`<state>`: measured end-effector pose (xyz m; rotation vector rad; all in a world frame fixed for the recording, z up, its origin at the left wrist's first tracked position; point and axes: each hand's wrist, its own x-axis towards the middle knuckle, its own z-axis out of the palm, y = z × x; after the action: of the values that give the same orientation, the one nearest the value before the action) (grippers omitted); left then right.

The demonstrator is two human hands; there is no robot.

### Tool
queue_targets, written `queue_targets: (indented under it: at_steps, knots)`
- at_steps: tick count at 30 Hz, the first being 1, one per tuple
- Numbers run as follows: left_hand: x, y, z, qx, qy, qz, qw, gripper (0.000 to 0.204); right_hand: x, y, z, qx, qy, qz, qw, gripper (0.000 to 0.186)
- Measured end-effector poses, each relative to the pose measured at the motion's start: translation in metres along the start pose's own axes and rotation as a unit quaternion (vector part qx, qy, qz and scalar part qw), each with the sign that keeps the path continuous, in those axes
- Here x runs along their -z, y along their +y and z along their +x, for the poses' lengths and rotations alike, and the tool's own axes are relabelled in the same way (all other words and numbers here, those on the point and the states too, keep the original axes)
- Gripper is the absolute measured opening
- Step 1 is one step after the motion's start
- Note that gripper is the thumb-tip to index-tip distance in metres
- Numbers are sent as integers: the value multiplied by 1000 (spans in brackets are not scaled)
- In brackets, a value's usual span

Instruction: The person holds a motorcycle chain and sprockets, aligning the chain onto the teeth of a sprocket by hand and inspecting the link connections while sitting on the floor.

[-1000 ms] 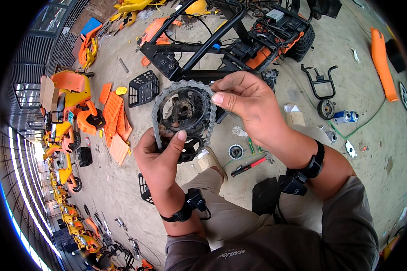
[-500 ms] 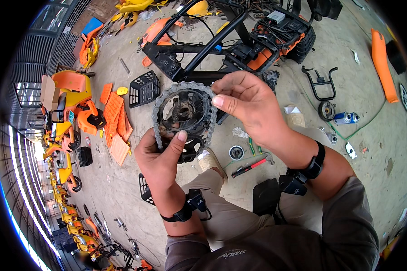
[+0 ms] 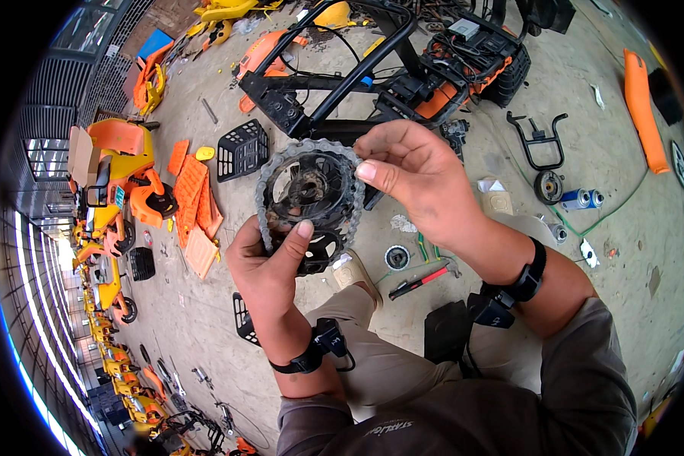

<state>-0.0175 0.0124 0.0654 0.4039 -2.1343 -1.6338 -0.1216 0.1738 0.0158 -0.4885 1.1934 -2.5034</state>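
My left hand (image 3: 262, 266) grips the lower left of a black, dirty spoked wheel with a hub (image 3: 309, 188), its thumb lying on the front face. A grey roller chain (image 3: 261, 190) runs in a loop around the wheel's rim. At the upper right of the loop, my right hand (image 3: 418, 175) pinches the chain between thumb and fingers, the other fingers curled. Both hands hold the wheel and chain up in front of a black tubular vehicle frame (image 3: 357, 68). The back of the wheel and most of my left fingers are hidden.
On the floor lie a red-handled hammer (image 3: 422, 280), a small round gear-like part (image 3: 397, 258), a black basket (image 3: 242, 150) and orange panels (image 3: 194, 194). Blue spray cans (image 3: 575, 199) stand at right, beside a small wheel (image 3: 549, 186). Yellow-orange scooters (image 3: 114, 167) line the left side.
The wheel and chain have shifted very slightly in my hands. Both hands keep their hold in nearly the same place.
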Motion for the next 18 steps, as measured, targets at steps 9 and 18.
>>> queue_targets:
  at_steps: [9,18]
  knots:
    - [-2,1,-1,3,5,-7,1000,17,2,0,1,-12,1,15,1000,21]
    - [-5,-2,-2,4,4,-6,1000,17,2,0,0,-24,10,38,999,23]
